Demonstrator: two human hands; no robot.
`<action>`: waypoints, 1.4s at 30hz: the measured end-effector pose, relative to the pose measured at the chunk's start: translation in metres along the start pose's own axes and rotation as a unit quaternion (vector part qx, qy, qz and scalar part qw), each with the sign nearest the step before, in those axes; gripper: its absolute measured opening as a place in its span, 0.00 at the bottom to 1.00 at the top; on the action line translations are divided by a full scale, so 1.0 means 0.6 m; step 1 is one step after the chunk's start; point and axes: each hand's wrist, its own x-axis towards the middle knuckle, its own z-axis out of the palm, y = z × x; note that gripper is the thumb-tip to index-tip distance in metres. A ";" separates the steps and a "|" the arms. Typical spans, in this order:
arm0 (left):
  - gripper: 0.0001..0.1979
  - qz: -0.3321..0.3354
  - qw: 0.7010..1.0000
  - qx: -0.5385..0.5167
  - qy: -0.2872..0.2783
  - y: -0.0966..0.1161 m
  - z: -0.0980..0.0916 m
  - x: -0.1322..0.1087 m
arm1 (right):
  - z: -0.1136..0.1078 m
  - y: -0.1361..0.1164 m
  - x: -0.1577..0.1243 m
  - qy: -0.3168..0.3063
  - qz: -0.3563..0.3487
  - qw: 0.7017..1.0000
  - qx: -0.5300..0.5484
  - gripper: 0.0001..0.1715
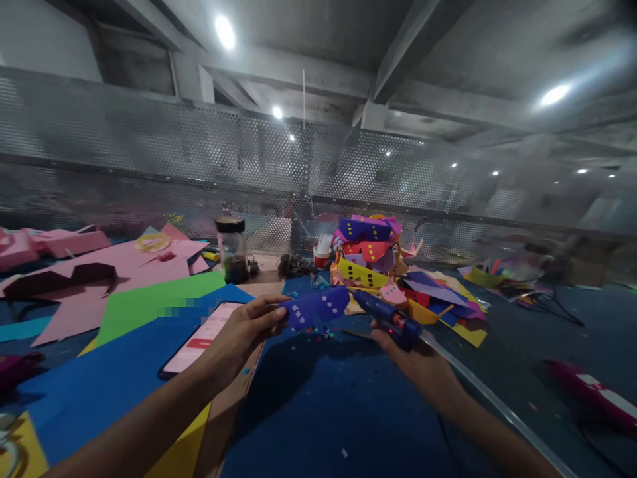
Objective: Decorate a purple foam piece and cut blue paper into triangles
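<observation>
My left hand pinches the left end of a blue paper piece dotted with small white squares. It is held up above the dark blue table. In my right hand is a dark blue hot glue gun, its nozzle pointing left at the paper's right end. Whether the tip touches the paper I cannot tell. A long clear glue stick sticks out of the gun's back. Small coloured paper bits lie on the table below the paper.
Behind my hands is a pile of decorated paper pieces, with coloured sheets beside it. A lidded jar and a cup stand farther back. A phone lies on blue paper at left. Another magenta tool lies at right.
</observation>
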 end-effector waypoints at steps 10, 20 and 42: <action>0.16 0.031 0.999 0.004 -0.018 -0.009 -0.001 0.010 | -0.092 0.101 -0.036 -0.007 0.022 0.976 -0.217 0.21; 0.19 0.026 0.997 0.059 -0.043 -0.003 0.020 -0.008 | -0.164 0.156 -0.089 -0.028 0.084 0.943 -0.322 0.25; 0.23 0.005 0.998 0.059 -0.028 -0.030 0.005 0.015 | -0.253 0.243 -0.086 -0.058 0.101 0.936 -0.333 0.29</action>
